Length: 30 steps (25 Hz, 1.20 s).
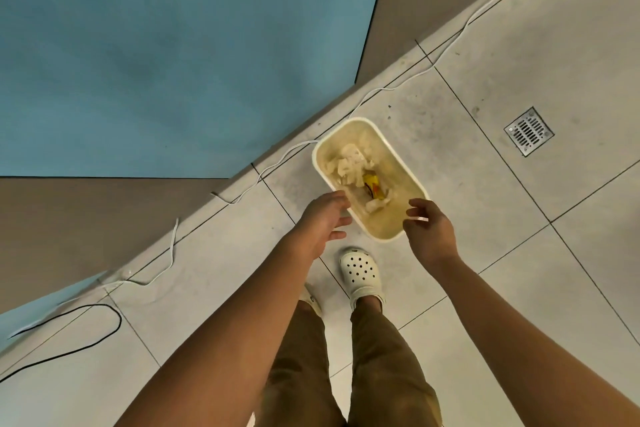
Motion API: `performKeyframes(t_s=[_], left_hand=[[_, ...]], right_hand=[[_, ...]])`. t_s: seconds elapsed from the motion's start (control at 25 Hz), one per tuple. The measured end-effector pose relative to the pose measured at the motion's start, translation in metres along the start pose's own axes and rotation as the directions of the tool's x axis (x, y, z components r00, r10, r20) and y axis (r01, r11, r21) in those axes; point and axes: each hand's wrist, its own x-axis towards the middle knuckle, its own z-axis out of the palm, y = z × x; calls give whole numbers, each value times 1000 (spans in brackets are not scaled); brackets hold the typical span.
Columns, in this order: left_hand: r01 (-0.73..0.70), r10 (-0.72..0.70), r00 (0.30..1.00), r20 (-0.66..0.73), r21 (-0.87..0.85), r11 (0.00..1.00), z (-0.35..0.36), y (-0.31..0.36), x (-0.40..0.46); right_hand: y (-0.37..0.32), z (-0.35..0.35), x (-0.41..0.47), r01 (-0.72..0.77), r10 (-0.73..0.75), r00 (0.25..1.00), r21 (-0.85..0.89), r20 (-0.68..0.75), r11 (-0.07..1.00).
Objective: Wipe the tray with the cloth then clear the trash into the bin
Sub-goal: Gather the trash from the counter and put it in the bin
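A cream rectangular bin point(398, 156) stands on the tiled floor by the wall. Inside it lie crumpled white tissues point(349, 163) and a yellow wrapper point(373, 185). My left hand point(322, 222) hovers over the bin's near left edge, fingers spread and empty. At the bin's near right corner my right hand point(427, 229) is also open, fingers loosely curled with nothing in them. Neither the tray nor the cloth is in view.
A blue and brown wall point(173, 62) runs along the left. A white cable point(277, 159) and a black cable point(86, 333) trail along the floor by it. A metal floor drain point(529, 131) sits to the right. My feet in white clogs point(360, 274) stand just behind the bin.
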Motion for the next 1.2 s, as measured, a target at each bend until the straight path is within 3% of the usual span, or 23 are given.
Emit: performKeyframes(t_s=[0.24, 0.56, 0.8, 0.92, 1.08, 1.2], left_hand=[[-133, 135, 989, -55, 26, 991, -14, 42, -82], [-397, 399, 915, -61, 43, 917, -14, 93, -294], [-615, 608, 785, -117, -31, 788, -25, 114, -433], [-713, 695, 696, -180, -53, 699, -43, 125, -478], [-801, 748, 592, -301, -120, 586, -83, 136, -527], [-830, 744, 552, -378, -157, 536, -121, 139, -549]], right_hand=[[-59, -17, -54, 153, -154, 988, 23, 22, 988], [-165, -85, -192, 416, -408, 908, -85, 97, 905], [-239, -124, -284, 665, -639, 742, -103, 202, 740], [-288, -133, -315, 774, -751, 625, -44, 211, 632], [-360, -126, -361, 866, -843, 476, 32, 251, 498], [-401, -104, -391, 904, -883, 381, 90, 276, 418]])
